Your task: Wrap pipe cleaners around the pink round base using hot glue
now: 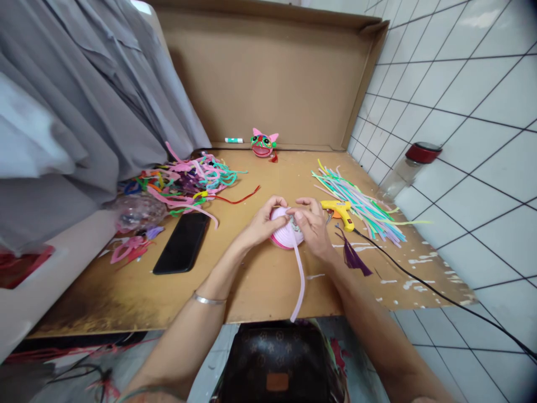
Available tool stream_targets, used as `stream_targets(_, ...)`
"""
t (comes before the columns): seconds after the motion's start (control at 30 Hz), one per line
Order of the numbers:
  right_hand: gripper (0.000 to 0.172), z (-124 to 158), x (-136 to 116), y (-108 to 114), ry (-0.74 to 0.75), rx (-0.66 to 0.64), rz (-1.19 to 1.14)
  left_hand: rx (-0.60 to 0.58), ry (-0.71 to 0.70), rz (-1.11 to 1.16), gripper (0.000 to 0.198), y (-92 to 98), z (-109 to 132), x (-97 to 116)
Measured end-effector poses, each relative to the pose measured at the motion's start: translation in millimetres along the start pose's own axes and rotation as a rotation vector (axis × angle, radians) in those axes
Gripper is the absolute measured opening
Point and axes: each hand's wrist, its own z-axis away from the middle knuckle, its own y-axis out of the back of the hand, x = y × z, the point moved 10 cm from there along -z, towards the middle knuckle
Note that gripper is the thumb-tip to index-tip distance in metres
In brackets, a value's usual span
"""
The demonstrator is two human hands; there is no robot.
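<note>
Between my two hands is a round ball (pixel 282 237) covered in pale pink rows, with a darker pink band along its lower edge. My left hand (pixel 263 223) grips it from the left side, thumb across its top. On the right, my right hand (pixel 314 228) has its thumb and forefinger pressed together on the coil at the ball's surface. From there a loose pale pink pipe cleaner (pixel 300 282) hangs down over the table's front edge. A yellow glue gun (pixel 344 215) lies just right of my right hand, and a purple tassel (pixel 353 256) is beside its cord.
Bundled pipe cleaners (pixel 363 201) lie at the right; a tangled colourful pile (pixel 197 176) is at the left. A black phone (pixel 181 243) rests left of my hands. A finished animal-face ornament (pixel 262 143) and glue stick (pixel 234 140) stand at the back. A jar (pixel 405 170) is by the tiled wall.
</note>
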Motion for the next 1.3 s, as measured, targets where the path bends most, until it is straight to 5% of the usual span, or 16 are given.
stream_targets(0.27,0.048,-1,0,9,0.014,0.076,-0.026,-0.012,-0.004,0.024,0.028,-1.8,1,1)
stream_targets(0.47,0.054,0,10,-3,-0.044,-0.014,0.057,-0.012,-0.006,0.012,0.026,-1.0,1,-1)
stream_targets(0.97,0.058,-2,20,2,-0.111,0.034,-0.161,-0.011,0.001,0.007,0.026,-1.5,0,-2)
stream_targets(1.3,0.057,-1,16,-4,-0.069,-0.004,-0.105,-0.011,0.023,-0.007,0.028,-0.7,1,-3)
